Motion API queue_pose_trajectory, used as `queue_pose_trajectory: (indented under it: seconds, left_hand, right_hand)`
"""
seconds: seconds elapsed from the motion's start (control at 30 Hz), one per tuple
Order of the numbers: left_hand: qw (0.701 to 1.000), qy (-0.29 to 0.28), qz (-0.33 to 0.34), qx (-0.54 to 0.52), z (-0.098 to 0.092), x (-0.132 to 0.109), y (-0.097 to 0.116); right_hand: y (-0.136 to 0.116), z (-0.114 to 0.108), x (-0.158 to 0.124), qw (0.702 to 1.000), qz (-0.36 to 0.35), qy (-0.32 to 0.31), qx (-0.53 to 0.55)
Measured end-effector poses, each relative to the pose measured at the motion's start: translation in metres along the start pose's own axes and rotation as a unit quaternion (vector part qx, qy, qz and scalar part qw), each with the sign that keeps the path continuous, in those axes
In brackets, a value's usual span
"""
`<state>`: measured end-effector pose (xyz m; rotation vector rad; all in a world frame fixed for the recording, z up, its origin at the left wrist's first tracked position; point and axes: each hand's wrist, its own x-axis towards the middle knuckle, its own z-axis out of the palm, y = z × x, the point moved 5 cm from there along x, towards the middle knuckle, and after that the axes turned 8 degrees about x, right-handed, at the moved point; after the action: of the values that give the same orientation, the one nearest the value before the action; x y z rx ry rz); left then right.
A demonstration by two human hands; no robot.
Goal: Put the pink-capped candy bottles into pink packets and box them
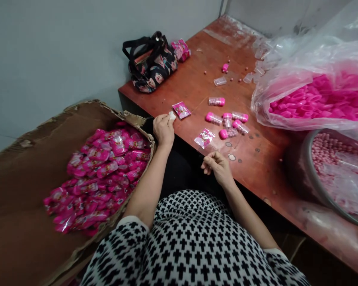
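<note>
My left hand (163,129) is at the table's near edge, its fingers closed on a small crumpled white piece (172,116), perhaps tissue or paper. Just beyond it lies a flat pink packet (181,110). My right hand (217,167) hovers by the same edge with fingers curled in a pinch; what they hold, if anything, I cannot make out. A second flat packet (204,138) rests slightly beyond those fingers. Farther in, several clear tubes with pink caps, filled with small pink beads, lie in a loose group around one tube (227,120).
At left, a cardboard box (14,159) holds a heap of filled pink packets (104,171). A floral handbag (155,65) stands at the back. On the right are a plastic bag of pink caps (319,97) and a bucket (308,159) with beads and clear tubes.
</note>
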<state>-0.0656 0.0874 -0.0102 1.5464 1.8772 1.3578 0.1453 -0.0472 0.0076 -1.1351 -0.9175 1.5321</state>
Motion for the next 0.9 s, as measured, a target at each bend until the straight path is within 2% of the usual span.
queue_pose_trajectory:
  seconds: [0.1, 0.2, 0.23, 0.3, 0.43, 0.57, 0.7, 0.8, 0.9]
  left_hand:
    - [0.998, -0.010, 0.060, 0.015, -0.002, -0.022, 0.022]
    - [0.978, -0.114, 0.172, 0.022, 0.012, -0.055, 0.054]
    - [0.969, -0.152, 0.192, 0.029, 0.019, -0.066, 0.061]
    - [0.960, -0.193, 0.197, 0.044, 0.031, -0.079, 0.067]
    - [0.969, -0.179, 0.165, 0.049, 0.044, -0.082, 0.060]
    - [0.979, -0.157, 0.134, 0.001, 0.047, -0.081, 0.056]
    - [0.983, -0.129, 0.096, -0.087, 0.037, -0.088, 0.066]
    - [0.975, -0.154, 0.047, -0.153, 0.027, -0.097, 0.079]
    - [0.961, -0.158, -0.053, -0.221, 0.017, -0.101, 0.082]
  right_hand:
    - [-0.003, -0.006, -0.001, 1.000, -0.005, 0.013, 0.003]
    - [-0.006, -0.015, -0.001, 0.999, -0.016, 0.031, 0.004]
    - [-0.008, -0.017, -0.002, 0.999, -0.019, 0.036, 0.003]
    - [-0.010, -0.020, -0.002, 0.999, -0.024, 0.040, 0.000]
    - [-0.015, -0.022, -0.001, 0.999, -0.033, 0.041, -0.002]
    - [-0.019, -0.024, 0.007, 0.996, -0.057, 0.065, -0.020]
    - [-0.026, -0.026, 0.022, 0.981, -0.134, 0.135, -0.031]
    - [-0.025, -0.022, 0.035, 0.983, -0.137, 0.119, 0.010]
    - [-0.024, -0.021, 0.041, 0.987, -0.114, 0.108, 0.046]
